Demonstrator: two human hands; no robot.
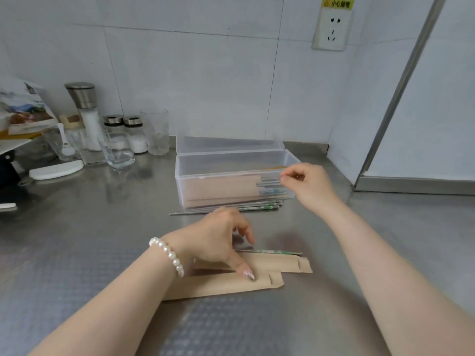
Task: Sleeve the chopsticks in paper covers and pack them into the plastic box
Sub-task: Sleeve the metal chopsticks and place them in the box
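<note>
A: Which step is in hand?

B: As I read it, one sleeved pair is just being settled in the plastic box (231, 160) and the next cover is being readied. The right hand (307, 185) hovers at the box's right end, its fingers (285, 177) pinched together by the metal tips poking out of the packed covers; whether it actually grips one, I cannot tell. The left hand (218, 238) rests on the paper covers (257, 276) near the worktop's (77, 227) front edge, thumb pressing the nearer cover flat, other fingers loosely curled.

A: And next?

B: Probably fetching a loose pair. Bare chopsticks (226, 210) lie just in front of the box, and another (270, 252) touches the far edge of the covers. The tips must enter the cover's open right end.

A: What's in the box?

B: Several sleeved pairs lying lengthwise, lid open behind. Jars and a glass (155, 131) stand at the back left.
</note>
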